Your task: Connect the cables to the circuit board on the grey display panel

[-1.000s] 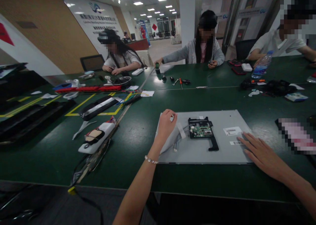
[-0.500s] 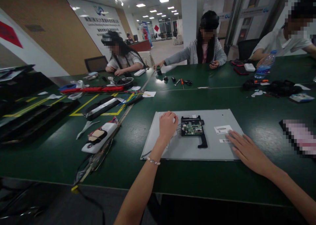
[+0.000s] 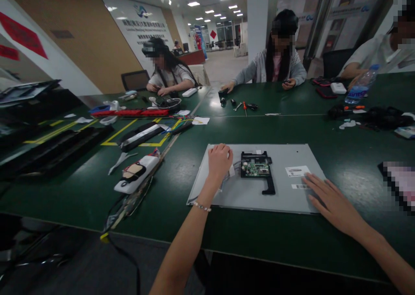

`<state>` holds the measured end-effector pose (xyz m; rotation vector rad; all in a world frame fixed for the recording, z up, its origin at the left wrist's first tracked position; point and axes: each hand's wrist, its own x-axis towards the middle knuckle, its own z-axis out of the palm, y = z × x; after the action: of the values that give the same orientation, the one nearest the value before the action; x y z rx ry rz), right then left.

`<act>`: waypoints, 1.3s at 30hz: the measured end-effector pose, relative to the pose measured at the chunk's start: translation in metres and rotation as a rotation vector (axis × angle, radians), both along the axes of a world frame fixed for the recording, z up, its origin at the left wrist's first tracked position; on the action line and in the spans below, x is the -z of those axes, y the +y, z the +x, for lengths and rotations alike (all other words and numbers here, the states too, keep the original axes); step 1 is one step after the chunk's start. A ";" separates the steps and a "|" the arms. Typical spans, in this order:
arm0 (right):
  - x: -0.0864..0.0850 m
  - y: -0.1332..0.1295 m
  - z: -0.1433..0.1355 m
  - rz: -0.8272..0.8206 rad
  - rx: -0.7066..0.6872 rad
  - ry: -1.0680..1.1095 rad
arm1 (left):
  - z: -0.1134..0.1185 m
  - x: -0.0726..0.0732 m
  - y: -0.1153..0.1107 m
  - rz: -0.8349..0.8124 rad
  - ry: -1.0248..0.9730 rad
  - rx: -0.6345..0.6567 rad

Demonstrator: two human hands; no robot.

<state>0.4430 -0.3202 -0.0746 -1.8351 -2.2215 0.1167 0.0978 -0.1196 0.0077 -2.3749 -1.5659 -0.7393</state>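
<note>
A flat light-grey panel lies on the green table, its back side up. Fixed near its middle is a green circuit board in a black bracket, with grey cables leaving it on the left. Over the panel's left part, my left hand is closed with the fingers curled down. Whatever those fingers hold, if anything, is hidden; a white tab and thin cables show just beside them. My right hand rests flat, fingers spread, on the panel's right edge, close to a white label.
Left of the panel lies a white and black device with loose wires. A screwdriver and a wrench lie farther back. A water bottle stands at the far right. Several people sit across the table.
The view has shifted slightly, moving the background rightward. My left hand stays curled over the panel's left part, my right hand flat at its edge. Across the table, a person's outstretched arm has drawn back.
</note>
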 end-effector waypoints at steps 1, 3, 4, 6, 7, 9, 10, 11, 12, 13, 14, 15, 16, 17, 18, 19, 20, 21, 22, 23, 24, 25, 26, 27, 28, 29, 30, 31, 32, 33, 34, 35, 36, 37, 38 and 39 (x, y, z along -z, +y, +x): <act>0.000 0.000 0.000 0.002 -0.001 -0.002 | -0.001 0.000 0.001 -0.001 -0.003 -0.010; 0.001 -0.001 -0.002 0.012 0.000 -0.009 | -0.001 -0.002 0.000 -0.007 0.011 -0.021; 0.001 -0.001 -0.004 0.020 0.001 -0.014 | 0.000 -0.003 -0.002 -0.011 0.027 -0.018; 0.002 -0.001 -0.008 0.036 0.006 -0.027 | 0.004 -0.005 -0.006 -0.014 0.058 0.002; 0.003 0.000 -0.009 0.043 0.006 -0.034 | 0.006 -0.006 -0.008 -0.015 0.070 0.018; 0.005 0.002 -0.013 0.053 0.004 -0.047 | 0.011 -0.006 -0.012 -0.020 0.083 0.056; 0.006 0.004 -0.015 0.057 0.000 -0.052 | 0.013 -0.006 -0.013 -0.023 0.089 0.073; 0.007 0.007 -0.018 0.061 -0.004 -0.055 | 0.014 -0.005 -0.015 -0.026 0.096 0.085; 0.008 0.010 -0.020 0.064 -0.008 -0.055 | 0.015 -0.005 -0.015 -0.030 0.102 0.093; 0.009 0.014 -0.023 0.067 -0.011 -0.053 | 0.016 -0.005 -0.016 -0.034 0.106 0.097; 0.009 0.018 -0.027 0.068 -0.015 -0.051 | 0.016 -0.004 -0.016 -0.038 0.108 0.099; 0.010 0.023 -0.031 0.067 -0.022 -0.049 | 0.016 -0.004 -0.016 -0.041 0.110 0.101; 0.010 0.028 -0.036 0.065 -0.029 -0.048 | 0.015 -0.004 -0.016 -0.045 0.112 0.103; 0.009 0.034 -0.042 0.063 -0.033 -0.047 | 0.015 -0.004 -0.016 -0.047 0.114 0.104; 0.008 0.040 -0.049 0.062 -0.035 -0.044 | 0.014 -0.004 -0.017 -0.048 0.117 0.107; 0.007 0.046 -0.057 0.064 -0.034 -0.040 | 0.014 -0.003 -0.017 -0.050 0.121 0.112; 0.005 0.051 -0.065 0.069 -0.030 -0.032 | 0.015 -0.003 -0.018 -0.053 0.125 0.119; 0.002 0.057 -0.074 0.076 -0.026 -0.022 | 0.016 -0.003 -0.019 -0.057 0.129 0.127; 0.000 0.063 -0.083 0.079 -0.026 -0.011 | 0.017 -0.002 -0.019 -0.062 0.131 0.134; -0.003 0.068 -0.092 0.078 -0.025 -0.001 | 0.018 -0.002 -0.020 -0.069 0.132 0.138; -0.005 0.073 -0.100 0.076 -0.024 0.006 | 0.019 -0.002 -0.020 -0.075 0.131 0.136; -0.007 0.078 -0.108 0.074 -0.025 0.009 | 0.020 -0.002 -0.020 -0.082 0.129 0.129; -0.008 0.083 -0.115 0.075 -0.025 0.009 | 0.020 -0.001 -0.020 -0.087 0.125 0.115; -0.009 0.087 -0.120 0.076 -0.021 0.009 | 0.020 0.000 -0.020 -0.092 0.121 0.094; -0.010 0.091 -0.125 0.076 -0.016 0.011 | 0.019 0.002 -0.020 -0.096 0.116 0.067; -0.010 0.094 -0.128 0.073 -0.012 0.015 | 0.018 0.005 -0.020 -0.103 0.111 0.030; -0.010 0.097 -0.130 0.068 -0.009 0.021 | 0.017 0.008 -0.020 -0.117 0.105 -0.017; -0.010 0.098 -0.132 0.062 -0.009 0.031 | 0.016 0.013 -0.020 -0.140 0.099 -0.069; -0.010 0.099 -0.132 0.057 -0.009 0.042 | 0.015 0.018 -0.019 -0.172 0.097 -0.119; -0.011 0.100 -0.133 0.051 -0.011 0.053 | 0.013 0.023 -0.019 -0.208 0.098 -0.162; -0.011 0.100 -0.133 0.043 -0.013 0.062 | 0.013 0.028 -0.017 -0.240 0.101 -0.192; -0.011 0.100 -0.132 0.034 -0.015 0.068 | 0.012 0.032 -0.015 -0.263 0.107 -0.208; -0.011 0.100 -0.131 0.025 -0.015 0.071 | 0.012 0.035 -0.011 -0.273 0.113 -0.215; -0.011 0.100 -0.131 0.015 -0.015 0.070 | 0.011 0.037 -0.007 -0.269 0.116 -0.221; -0.011 0.100 -0.130 0.009 -0.016 0.069 | 0.011 0.038 0.000 -0.257 0.117 -0.233; -0.011 0.101 -0.129 0.008 -0.016 0.069 | 0.010 0.038 0.007 -0.244 0.116 -0.250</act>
<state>0.3136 -0.2197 -0.0638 -1.7818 -2.1871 0.1722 0.1077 -0.1129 -0.0303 -2.2688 -1.9506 -0.3709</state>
